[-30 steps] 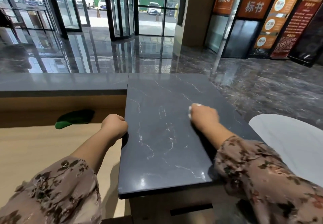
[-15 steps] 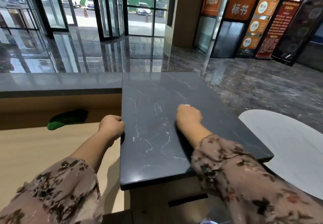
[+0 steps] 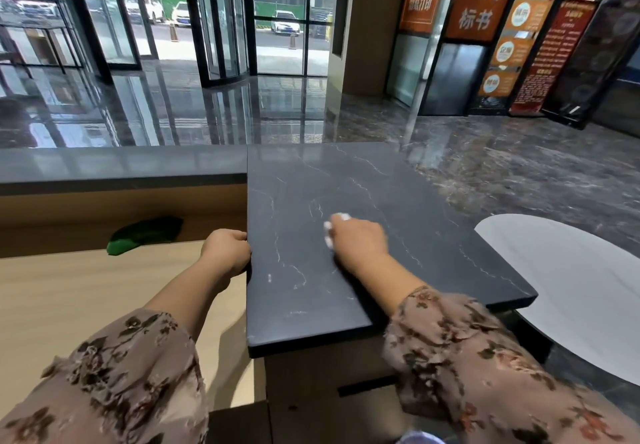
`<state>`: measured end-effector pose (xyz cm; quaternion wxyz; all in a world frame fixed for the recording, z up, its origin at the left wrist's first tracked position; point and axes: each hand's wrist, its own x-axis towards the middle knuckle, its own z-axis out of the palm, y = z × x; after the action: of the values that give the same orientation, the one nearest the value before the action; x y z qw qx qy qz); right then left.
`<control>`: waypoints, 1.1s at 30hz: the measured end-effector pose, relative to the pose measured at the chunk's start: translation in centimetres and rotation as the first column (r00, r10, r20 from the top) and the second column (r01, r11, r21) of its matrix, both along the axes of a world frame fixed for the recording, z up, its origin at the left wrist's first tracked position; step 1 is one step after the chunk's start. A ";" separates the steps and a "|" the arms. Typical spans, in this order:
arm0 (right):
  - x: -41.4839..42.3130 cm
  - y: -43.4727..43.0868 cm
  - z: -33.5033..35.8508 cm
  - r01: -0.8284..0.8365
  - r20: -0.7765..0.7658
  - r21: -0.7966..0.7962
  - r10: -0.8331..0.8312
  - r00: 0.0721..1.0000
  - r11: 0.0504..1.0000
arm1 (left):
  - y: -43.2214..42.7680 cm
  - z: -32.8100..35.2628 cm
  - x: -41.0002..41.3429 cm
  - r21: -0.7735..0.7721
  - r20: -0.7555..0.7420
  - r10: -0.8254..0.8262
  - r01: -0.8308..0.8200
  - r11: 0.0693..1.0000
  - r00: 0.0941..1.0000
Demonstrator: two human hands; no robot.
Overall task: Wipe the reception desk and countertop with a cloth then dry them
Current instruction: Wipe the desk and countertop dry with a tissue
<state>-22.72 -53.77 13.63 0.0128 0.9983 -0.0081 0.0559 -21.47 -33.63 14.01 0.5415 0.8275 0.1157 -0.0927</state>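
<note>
A dark marble countertop (image 3: 346, 180) with white veins fills the middle of the view. My right hand (image 3: 360, 241) lies on it, fingers curled round a small white cloth (image 3: 329, 232), most of which is hidden under the hand. My left hand (image 3: 227, 251) grips the countertop's left edge, fingers curled over it. Left of the countertop and lower lies the light wooden reception desk (image 3: 79, 291).
A green cloth (image 3: 145, 234) lies at the back of the wooden desk, under the grey raised ledge (image 3: 121, 166). A white rounded table top (image 3: 568, 280) sits to the right of the countertop. Beyond is a glossy lobby floor, glass doors and orange signboards.
My right hand slid left and nearer with the white cloth, then moved slightly forward and right again. My left hand stayed gripping the countertop's left edge.
</note>
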 end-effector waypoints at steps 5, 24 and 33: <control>-2.9 -11.5 0.9 0.326 0.028 -0.052 -0.325 0.945 0.944 | -0.2 -0.1 0.1 0.040 0.008 0.001 -0.001 0.999 1.000; -3.8 11.0 0.1 0.005 0.006 0.132 -0.006 1.000 0.991 | 0.8 -0.1 -3.2 -0.078 -0.007 -0.030 0.030 0.997 1.000; -5.2 0.3 0.6 0.078 0.078 0.054 -0.082 0.994 0.995 | 0.4 -0.1 -3.2 0.077 0.033 -0.032 0.029 0.997 0.999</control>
<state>-27.94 -53.43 14.22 -0.0107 0.9941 -0.0500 0.0952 -24.62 -33.20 13.95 0.5099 0.8508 0.0972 -0.0821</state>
